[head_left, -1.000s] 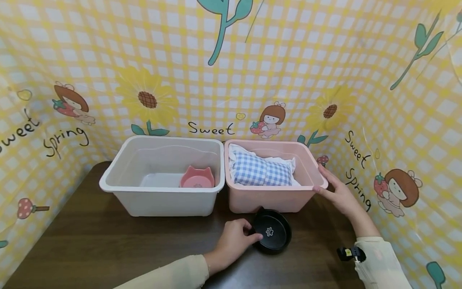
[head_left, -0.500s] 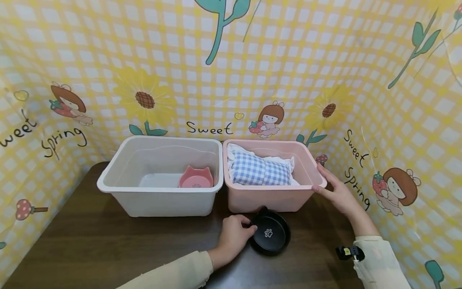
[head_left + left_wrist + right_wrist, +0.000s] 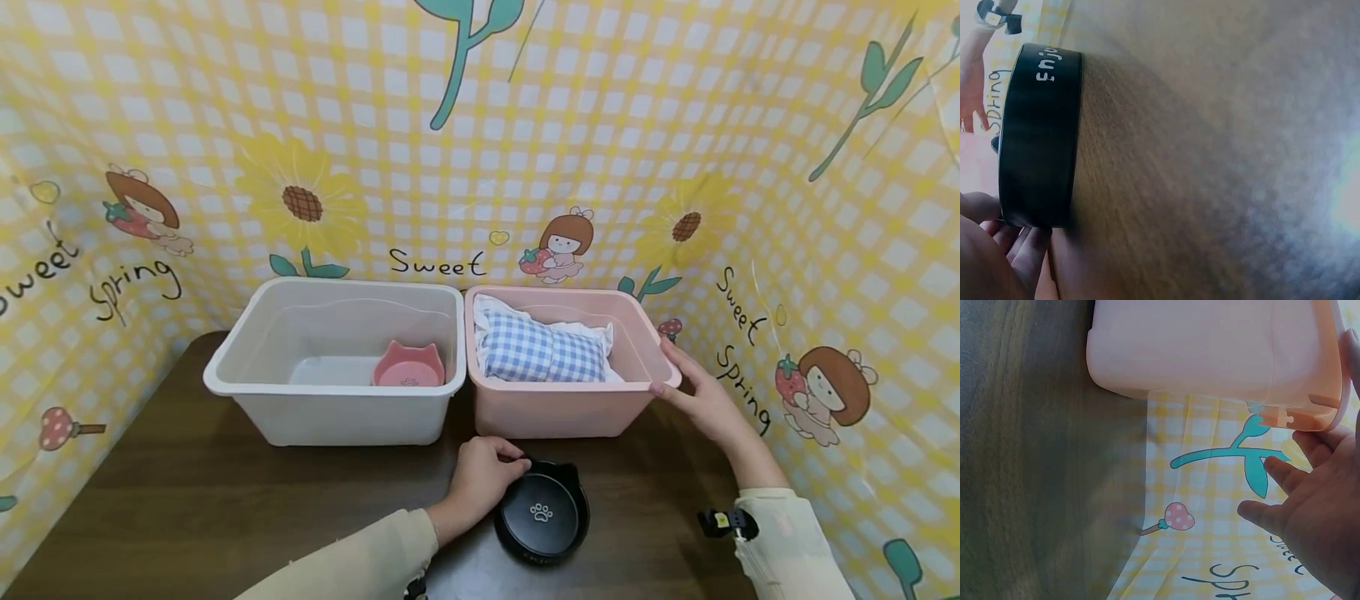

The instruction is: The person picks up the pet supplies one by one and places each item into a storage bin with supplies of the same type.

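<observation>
A black cat-eared pet bowl point(image 3: 543, 517) with a white paw print sits on the table in front of the pink bin. My left hand point(image 3: 480, 475) pinches its rim at the far left, beside one ear. White lettering shows on the bowl's side point(image 3: 1041, 137) in the left wrist view, where my fingers point(image 3: 1030, 253) lie at its wall. At the front right corner of the pink bin point(image 3: 562, 412), my right hand point(image 3: 708, 408) rests on the rim, thumb in front. Several of its fingers extend straight and apart in the right wrist view. A blue checked pillow point(image 3: 543, 350) lies inside this bin.
A white bin point(image 3: 337, 421) stands directly left of the pink one, with a pink cat-eared bowl point(image 3: 408, 367) at its right end. Both bins are close to the yellow checked cloth wall point(image 3: 375, 167). Brown tabletop point(image 3: 187, 500) extends to the left and front.
The black bowl has slid toward me and slightly left, and turned so that its ears point to the back. My left hand moves with it, still pinching the rim. My right hand stays at the bin corner.
</observation>
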Demonstrator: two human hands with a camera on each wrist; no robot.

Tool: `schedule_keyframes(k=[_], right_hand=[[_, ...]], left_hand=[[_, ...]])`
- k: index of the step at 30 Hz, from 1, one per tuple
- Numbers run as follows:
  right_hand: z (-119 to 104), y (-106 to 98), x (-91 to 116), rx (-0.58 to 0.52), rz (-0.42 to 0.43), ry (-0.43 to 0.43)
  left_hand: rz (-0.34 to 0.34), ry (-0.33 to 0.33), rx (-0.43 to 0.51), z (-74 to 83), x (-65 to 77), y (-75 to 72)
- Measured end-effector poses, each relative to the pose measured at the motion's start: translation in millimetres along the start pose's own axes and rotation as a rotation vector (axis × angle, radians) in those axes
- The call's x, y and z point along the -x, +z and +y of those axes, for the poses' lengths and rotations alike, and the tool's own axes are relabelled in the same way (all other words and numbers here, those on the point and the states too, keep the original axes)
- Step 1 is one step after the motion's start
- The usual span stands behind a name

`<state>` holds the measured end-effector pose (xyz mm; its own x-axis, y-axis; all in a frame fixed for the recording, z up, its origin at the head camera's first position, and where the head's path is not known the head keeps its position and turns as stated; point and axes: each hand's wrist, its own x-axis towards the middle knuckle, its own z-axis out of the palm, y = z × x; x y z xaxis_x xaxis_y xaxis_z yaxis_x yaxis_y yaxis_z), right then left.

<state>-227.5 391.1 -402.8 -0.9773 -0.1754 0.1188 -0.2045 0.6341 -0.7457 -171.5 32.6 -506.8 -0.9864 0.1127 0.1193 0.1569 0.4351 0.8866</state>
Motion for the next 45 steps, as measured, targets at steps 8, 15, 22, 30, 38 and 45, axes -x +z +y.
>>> schedule_keyframes(k=[8, 15, 22, 30, 38, 45], right_hand=[[-2.5, 0.4, 2.0, 0.008, -0.004, 0.009], [-0.5, 0.2, 3.7, 0.003, -0.002, 0.014], [2.3, -0.9, 4.3, -0.001, 0.001, 0.011], [6.0, -0.3, 4.6, 0.017, 0.001, 0.032], [5.3, -0.6, 3.8, 0.015, -0.002, 0.036], [0.2, -0.9, 0.7, 0.028, -0.004, 0.016]], left_hand=[[-0.041, -0.006, 0.0, -5.4, -0.9, -5.1], [-0.089, 0.049, 0.005, -3.5, -1.1, -11.5], [-0.105, 0.083, 0.025, 9.2, -2.4, -21.3], [-0.094, 0.099, 0.055, 21.2, -4.9, -28.7], [-0.095, 0.105, 0.097, 35.8, -1.3, -43.7], [-0.104, 0.086, 0.146, 46.3, 3.3, -60.8]])
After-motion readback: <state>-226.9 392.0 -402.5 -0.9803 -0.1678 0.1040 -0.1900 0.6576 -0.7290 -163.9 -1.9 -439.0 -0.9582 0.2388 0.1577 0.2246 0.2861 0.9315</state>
